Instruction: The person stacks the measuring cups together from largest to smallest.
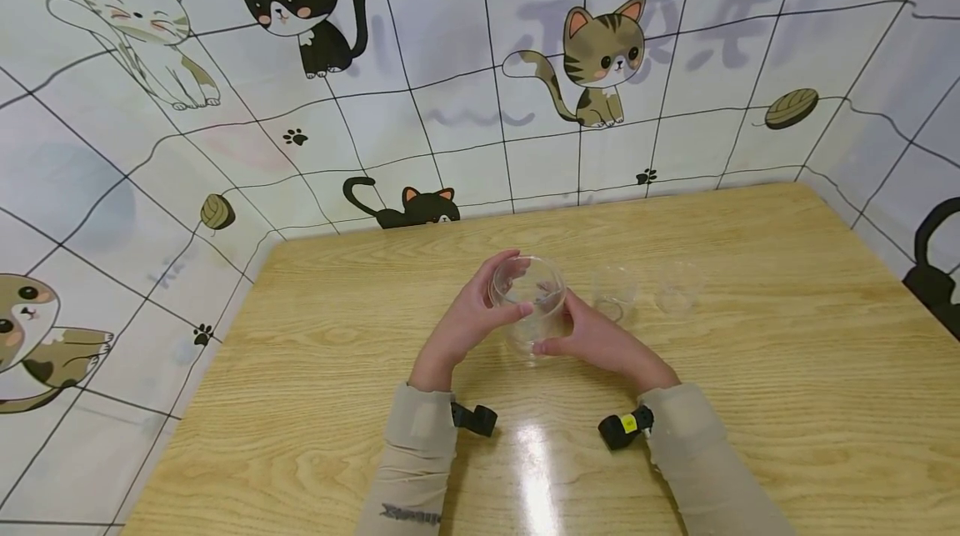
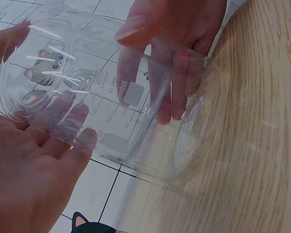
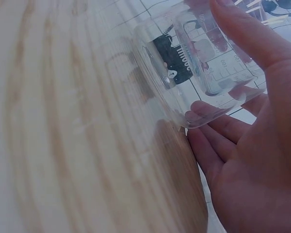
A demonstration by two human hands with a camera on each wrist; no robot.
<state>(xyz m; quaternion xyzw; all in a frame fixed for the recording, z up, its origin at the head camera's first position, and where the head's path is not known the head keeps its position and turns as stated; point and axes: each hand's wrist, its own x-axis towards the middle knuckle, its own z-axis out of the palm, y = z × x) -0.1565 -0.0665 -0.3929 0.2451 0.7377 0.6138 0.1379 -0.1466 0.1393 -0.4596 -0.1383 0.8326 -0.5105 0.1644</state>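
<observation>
Two clear glass beakers stand one inside the other between my hands, over the table. The inner beaker [image 2: 111,109] bears a graduated scale and a 250 ml mark in the left wrist view. Around its base lies the wider outer beaker [image 3: 157,73], its rounded bottom edge low in the right wrist view. My left hand [image 1: 480,303] grips the upper part near the rim, thumb on the near side. Lower down, my right hand [image 1: 592,336] holds the outer beaker with thumb and curled fingers. Whether the inner base touches the outer bottom I cannot tell.
Two smaller clear beakers, a nearer one [image 1: 613,294] and a farther one [image 1: 677,290], stand to the right of my right hand and are hard to see. The wooden table [image 1: 337,353] meets a cat-patterned wall covering [image 1: 465,119] at its back edge.
</observation>
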